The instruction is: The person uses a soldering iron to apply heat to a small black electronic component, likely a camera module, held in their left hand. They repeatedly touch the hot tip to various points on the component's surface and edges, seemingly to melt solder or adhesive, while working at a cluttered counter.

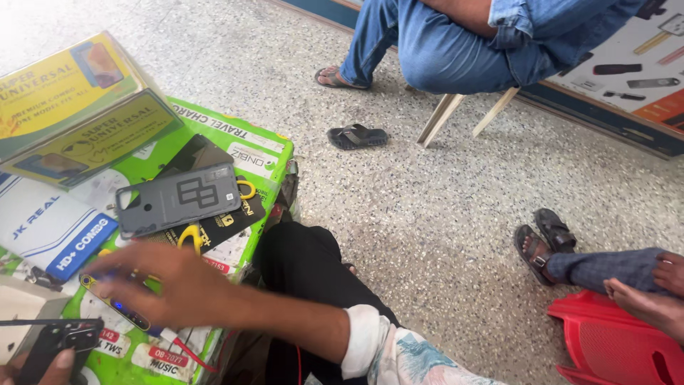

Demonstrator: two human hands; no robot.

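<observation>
Your right hand [167, 285] reaches across the lower left of the frame, forearm stretched in from the lower middle with a rolled patterned sleeve [399, 353] at the elbow, palm down and fingers spread wide and flat. It presses on a slim dark phone [114, 303] that lies on the green printed box [274, 153], blue and yellow glints showing between your fingers; the hand is slightly blurred. At the bottom left corner your left hand [32, 360] shows only a thumb and fingertip, closed around a black phone case [60, 339] with camera cut-outs, held just beside the green box. Just above your right hand, in the left middle of the frame, a grey rugged phone cover [178, 199] rests on a black packet with yellow marks [221, 224], both on the same box. Yellow retail boxes [78, 117] lean at the upper left, and a white and blue packet [53, 228] lies at the left edge. Your knee in black trousers [306, 264] sits at the centre bottom. On the speckled floor [442, 207] a loose black sandal [356, 135] lies at upper centre, near a seated person in blue jeans [442, 50]. At the right edge another person's sandalled foot [545, 242] rests near a red plastic stool [616, 342].
</observation>
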